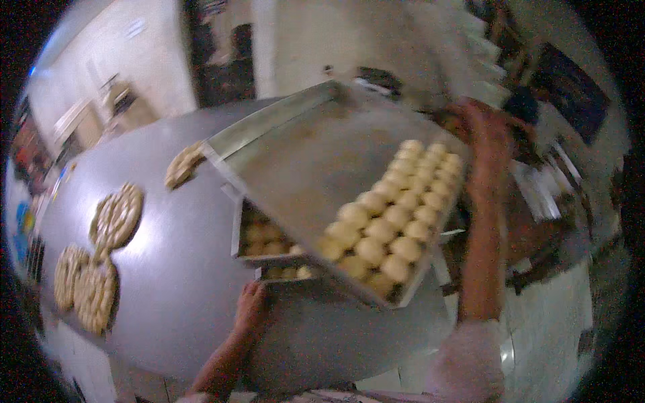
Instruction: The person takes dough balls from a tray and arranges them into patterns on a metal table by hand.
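Observation:
A large metal tray (295,168) lies tilted and askew over other trays. Several rows of round pale dough balls (379,232) fill its right side, while its left part is bare. Beneath it, a lower tray (236,232) and another tray (292,279) also hold dough balls, mostly hidden. My left hand (252,302) is closed at the near left corner of the lowest tray's rim. My right arm stretches far forward along the top tray's right side. At that tray's far right corner is my right hand (480,121), its fingers smeared by motion, so its grip is unclear.
Everything rests on a shiny metal table (181,269) with a rounded edge. Braided dough pieces (115,216) lie at its left, with another shaped dough piece (183,164) farther back. Dark, blurred objects stand beyond the table's right side. A pale wall (316,47) rises behind.

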Action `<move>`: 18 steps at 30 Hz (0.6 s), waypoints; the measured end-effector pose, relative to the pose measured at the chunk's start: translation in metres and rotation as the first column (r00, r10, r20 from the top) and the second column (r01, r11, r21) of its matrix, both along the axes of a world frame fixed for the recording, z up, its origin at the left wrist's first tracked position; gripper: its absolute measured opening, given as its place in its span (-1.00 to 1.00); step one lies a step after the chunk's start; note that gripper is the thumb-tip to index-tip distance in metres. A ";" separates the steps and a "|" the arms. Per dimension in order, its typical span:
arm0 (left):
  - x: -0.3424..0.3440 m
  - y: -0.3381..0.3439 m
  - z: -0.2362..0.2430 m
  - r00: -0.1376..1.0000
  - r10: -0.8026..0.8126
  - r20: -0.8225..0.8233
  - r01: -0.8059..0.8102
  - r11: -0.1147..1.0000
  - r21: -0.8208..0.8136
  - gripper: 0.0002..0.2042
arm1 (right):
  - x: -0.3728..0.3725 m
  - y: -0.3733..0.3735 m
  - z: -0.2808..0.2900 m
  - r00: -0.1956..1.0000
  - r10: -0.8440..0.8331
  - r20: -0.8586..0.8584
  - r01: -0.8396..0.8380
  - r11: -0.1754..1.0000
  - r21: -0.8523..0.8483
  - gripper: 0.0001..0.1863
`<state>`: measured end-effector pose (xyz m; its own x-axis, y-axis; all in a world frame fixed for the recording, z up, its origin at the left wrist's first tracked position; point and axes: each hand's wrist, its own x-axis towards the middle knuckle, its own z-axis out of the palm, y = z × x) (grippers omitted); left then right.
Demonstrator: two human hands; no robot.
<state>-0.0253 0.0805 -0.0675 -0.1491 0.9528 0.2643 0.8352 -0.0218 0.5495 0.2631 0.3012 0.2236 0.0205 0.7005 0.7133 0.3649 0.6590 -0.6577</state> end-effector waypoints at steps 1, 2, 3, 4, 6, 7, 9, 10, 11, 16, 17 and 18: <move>0.013 0.009 0.022 0.984 -0.059 0.168 0.061 0.998 -0.005 -0.78 | 0.010 -0.040 -0.012 1.000 0.009 0.027 -0.010 1.000 0.027 -0.62; -0.005 0.000 0.016 0.971 -0.021 0.236 0.027 0.999 -0.025 -0.81 | 0.001 -0.073 -0.043 0.993 0.097 0.074 -0.097 0.995 -0.009 -0.61; -0.021 0.001 0.001 0.944 -0.021 0.330 0.030 0.999 -0.024 -0.83 | -0.003 -0.106 -0.076 0.963 0.172 0.206 -0.161 0.984 -0.071 -0.61; -0.037 0.003 0.000 0.949 0.081 0.306 -0.049 0.992 -0.113 -0.84 | -0.008 -0.134 -0.110 0.892 0.262 0.368 -0.222 0.964 -0.148 -0.60; -0.086 0.023 -0.007 0.906 0.229 0.357 -0.212 0.973 -0.088 -0.81 | -0.025 -0.184 -0.152 0.682 0.396 0.615 -0.271 0.918 -0.292 -0.58; -0.126 0.030 -0.021 0.850 0.313 0.423 -0.341 0.940 -0.010 -0.79 | -0.037 -0.197 -0.177 0.579 0.452 0.679 -0.274 0.892 -0.361 -0.57; -0.205 0.040 -0.012 0.828 0.471 0.304 -0.512 0.856 0.069 -0.75 | -0.058 -0.215 -0.218 0.429 0.493 0.757 -0.219 0.870 -0.443 -0.55; -0.248 0.047 -0.018 0.800 0.572 0.182 -0.591 0.804 0.070 -0.75 | -0.068 -0.220 -0.231 0.381 0.489 0.785 -0.182 0.872 -0.455 -0.53; -0.291 0.053 -0.022 0.752 0.657 0.049 -0.658 0.748 0.083 -0.74 | -0.077 -0.225 -0.241 0.348 0.477 0.807 -0.140 0.878 -0.459 -0.52; -0.378 0.115 -0.012 0.626 0.677 -0.387 -0.740 0.672 -0.021 -0.52 | -0.101 -0.238 -0.259 0.367 0.339 0.866 -0.003 0.932 -0.363 -0.40; -0.425 0.127 -0.049 0.552 0.660 -0.510 -0.755 0.655 0.030 -0.39 | -0.109 -0.237 -0.256 0.366 0.355 0.860 -0.016 0.927 -0.376 -0.39; -0.414 0.148 -0.044 0.548 0.695 -0.465 -0.793 0.609 -0.023 -0.33 | -0.112 -0.235 -0.251 0.356 0.358 0.863 0.011 0.922 -0.387 -0.39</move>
